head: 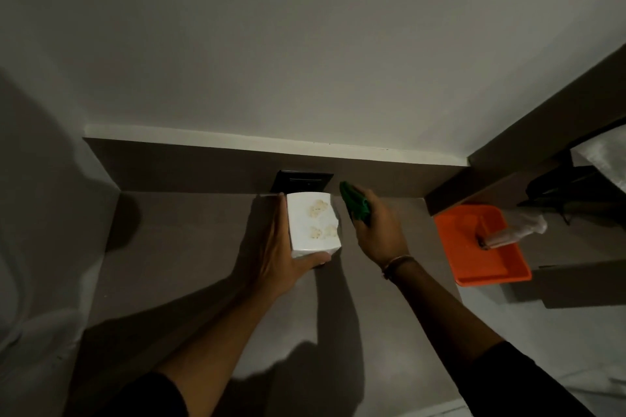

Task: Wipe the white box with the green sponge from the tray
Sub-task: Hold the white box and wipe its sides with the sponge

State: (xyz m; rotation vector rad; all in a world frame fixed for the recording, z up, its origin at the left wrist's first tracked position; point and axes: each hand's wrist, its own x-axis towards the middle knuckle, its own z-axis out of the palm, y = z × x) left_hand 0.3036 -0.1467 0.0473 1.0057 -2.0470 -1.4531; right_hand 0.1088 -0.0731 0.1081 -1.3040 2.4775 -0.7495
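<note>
A white box (311,223) stands on the grey counter near the back wall, with several pale beige smears on its top face. My left hand (276,247) holds it, palm against its left side and thumb under its near edge. My right hand (376,230) hovers just right of the box and grips a green sponge (355,202). The sponge sticks out past my fingers and is close to the box's far right corner, a small gap apart. The orange tray (487,267) lies farther right.
A black wall socket (303,180) sits behind the box on the low backsplash. In the tray lies a brownish roll in clear plastic wrap (508,235). A raised ledge and dark objects (569,186) stand at the far right. The counter's left part is in deep shadow.
</note>
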